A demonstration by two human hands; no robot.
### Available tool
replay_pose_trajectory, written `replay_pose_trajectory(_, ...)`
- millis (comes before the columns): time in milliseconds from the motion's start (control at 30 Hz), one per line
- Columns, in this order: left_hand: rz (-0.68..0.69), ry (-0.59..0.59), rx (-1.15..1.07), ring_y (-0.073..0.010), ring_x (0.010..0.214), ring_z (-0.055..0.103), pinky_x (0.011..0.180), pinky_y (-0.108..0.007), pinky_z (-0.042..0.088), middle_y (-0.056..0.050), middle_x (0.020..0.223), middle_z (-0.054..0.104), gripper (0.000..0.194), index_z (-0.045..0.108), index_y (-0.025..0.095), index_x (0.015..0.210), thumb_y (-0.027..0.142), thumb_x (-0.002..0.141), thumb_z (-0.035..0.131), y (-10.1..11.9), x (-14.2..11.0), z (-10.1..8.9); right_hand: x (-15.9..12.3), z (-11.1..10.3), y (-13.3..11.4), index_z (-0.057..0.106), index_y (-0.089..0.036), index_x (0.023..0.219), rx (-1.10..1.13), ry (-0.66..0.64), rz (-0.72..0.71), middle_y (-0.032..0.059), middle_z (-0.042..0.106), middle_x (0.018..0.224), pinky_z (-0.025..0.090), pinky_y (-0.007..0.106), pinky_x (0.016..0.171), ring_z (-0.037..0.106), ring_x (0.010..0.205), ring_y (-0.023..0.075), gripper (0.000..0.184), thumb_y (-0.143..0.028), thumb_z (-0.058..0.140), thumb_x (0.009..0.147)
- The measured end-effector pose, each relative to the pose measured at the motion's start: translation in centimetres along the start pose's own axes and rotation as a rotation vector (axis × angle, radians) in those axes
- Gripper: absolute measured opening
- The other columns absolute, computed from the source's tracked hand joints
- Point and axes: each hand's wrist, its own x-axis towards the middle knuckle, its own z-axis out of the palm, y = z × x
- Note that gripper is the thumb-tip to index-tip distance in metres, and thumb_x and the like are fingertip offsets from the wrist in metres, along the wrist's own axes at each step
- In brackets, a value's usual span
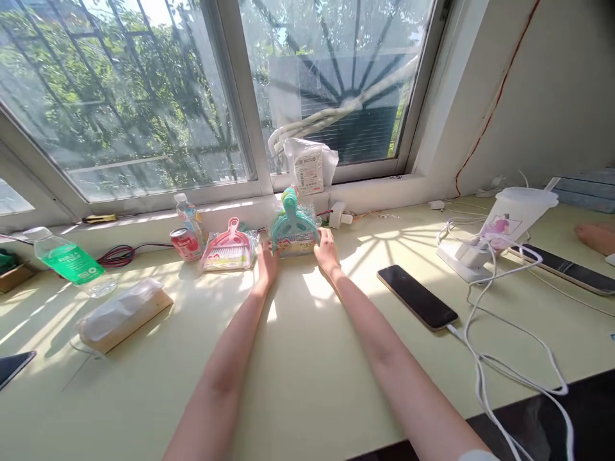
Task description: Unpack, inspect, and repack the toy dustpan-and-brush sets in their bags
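A green toy-sized dustpan and brush set [294,225] in clear plastic wrap stands upright near the back of the table, below the window. My left hand [266,261] is closed against its left side. On the opposite side, my right hand [327,252] grips the right edge, fingers bent around it. Just left of my left hand, a similar pink dustpan and brush set [229,246] in clear wrap leans toward the wall. Behind the green set, a white plastic package [310,169] with a printed label rests on the sill.
To the left are a drink can [186,244], a small bottle [189,216], a green-labelled bottle [73,261] and a tissue pack [125,312]. On the right lie a phone [417,296] with a white cable [480,378], a tilted cup [521,214] and another person's bare skin [596,237].
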Motion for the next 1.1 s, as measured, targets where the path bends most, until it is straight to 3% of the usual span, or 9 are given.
replay_pose_trajectory(100, -0.085, 0.019, -0.066, -0.0256, 0.099, 0.064, 0.09, -0.04, 0.049, -0.019, 0.125, 0.059, 0.05, 0.051, 0.014, 0.129, 0.021, 0.082, 0.067, -1.4, 2.2, 0.8, 1.1, 1.7, 0.6, 0.054, -0.02, 0.117, -0.075, 0.041, 0.045, 0.0152, 0.056, 0.128, 0.052, 0.044, 0.092, 0.053, 0.12, 0.0285, 0.033, -0.016, 0.051, 0.084)
replay_pose_trajectory(233, -0.163, -0.091, -0.07, -0.0312, 0.089, 0.068, 0.084, -0.043, 0.05, -0.017, 0.092, 0.069, 0.024, 0.067, 0.011, 0.098, 0.032, 0.086, 0.066, -2.8, 3.6, 1.2, 1.4, 2.3, 1.1, 0.05, -0.019, 0.119, -0.084, -0.022, 0.044, 0.0175, 0.055, 0.126, 0.052, 0.048, 0.091, 0.055, 0.116, 0.0306, 0.031, -0.021, 0.05, 0.088)
replay_pose_trajectory(333, -0.167, -0.106, -0.048, -0.0329, 0.103, 0.066, 0.092, -0.045, 0.048, -0.02, 0.101, 0.069, 0.027, 0.068, 0.01, 0.105, 0.031, 0.088, 0.063, -2.5, 3.2, 1.6, 1.1, 1.9, 0.9, 0.047, -0.018, 0.123, -0.087, -0.022, 0.045, 0.0179, 0.053, 0.128, 0.052, 0.047, 0.089, 0.056, 0.116, 0.0308, 0.036, -0.022, 0.05, 0.088)
replay_pose_trajectory(467, -0.055, 0.055, 0.068, -0.0369, 0.142, 0.036, 0.115, -0.05, 0.029, -0.029, 0.147, 0.044, 0.075, 0.033, 0.004, 0.15, 0.03, 0.088, 0.065, 0.1, 0.9, 2.0, -0.2, 0.7, -0.3, 0.041, -0.017, 0.135, -0.097, 0.087, 0.006, 0.0211, 0.044, 0.14, 0.049, 0.05, 0.095, 0.046, 0.129, 0.0337, 0.047, -0.031, 0.049, 0.091)
replay_pose_trajectory(567, 0.033, 0.201, 0.185, -0.0369, 0.151, 0.016, 0.12, -0.053, 0.016, -0.03, 0.159, 0.021, 0.09, 0.006, 0.003, 0.157, 0.041, 0.093, 0.057, 1.4, -0.7, 1.0, -1.6, -0.4, -1.8, 0.042, -0.015, 0.138, -0.121, 0.053, -0.109, 0.0225, 0.04, 0.145, 0.039, 0.055, 0.105, 0.039, 0.135, 0.0357, 0.048, -0.033, 0.046, 0.094)
replay_pose_trajectory(700, -0.006, 0.096, 0.296, -0.0371, 0.153, 0.005, 0.118, -0.058, 0.02, -0.028, 0.161, 0.02, 0.071, 0.023, 0.003, 0.154, 0.039, 0.098, 0.047, -0.7, -1.1, -3.5, -3.3, -1.1, -3.7, 0.053, -0.02, 0.129, -0.165, -0.184, -0.341, 0.0161, 0.051, 0.14, 0.033, 0.05, 0.106, 0.048, 0.126, 0.0311, 0.036, -0.023, 0.043, 0.095)
replay_pose_trajectory(833, -0.065, -0.187, 0.336, -0.0404, 0.144, 0.033, 0.116, -0.067, 0.007, -0.024, 0.15, 0.044, 0.045, 0.057, 0.012, 0.133, 0.026, 0.09, 0.061, -3.2, -2.4, -9.3, -5.5, -1.0, -5.9, 0.06, -0.023, 0.118, -0.15, -0.325, -0.441, 0.0114, 0.061, 0.131, 0.033, 0.045, 0.102, 0.053, 0.119, 0.0278, 0.031, -0.015, 0.042, 0.094)
replay_pose_trajectory(1000, -0.021, -0.48, 0.227, -0.0376, 0.13, 0.052, 0.118, -0.059, 0.016, -0.015, 0.124, 0.068, 0.027, 0.073, 0.021, 0.105, 0.038, 0.086, 0.067, -0.1, -8.1, -14.5, -9.8, -2.5, -8.7, 0.053, -0.022, 0.129, -0.017, -0.437, 0.075, 0.0097, 0.071, 0.109, 0.037, 0.046, 0.098, 0.059, 0.112, 0.0295, 0.038, -0.043, 0.042, 0.099)
replay_pose_trajectory(1100, 0.056, -0.577, 0.224, -0.0339, 0.138, 0.045, 0.116, -0.051, 0.027, -0.011, 0.142, 0.057, 0.052, 0.063, 0.027, 0.131, 0.055, 0.087, 0.06, 1.5, -11.2, -18.1, -12.2, -4.7, -10.2, 0.045, -0.021, 0.14, 0.045, -0.55, 0.29, 0.0081, 0.073, 0.108, 0.036, 0.048, 0.102, 0.057, 0.12, 0.0295, 0.05, -0.05, 0.038, 0.099)
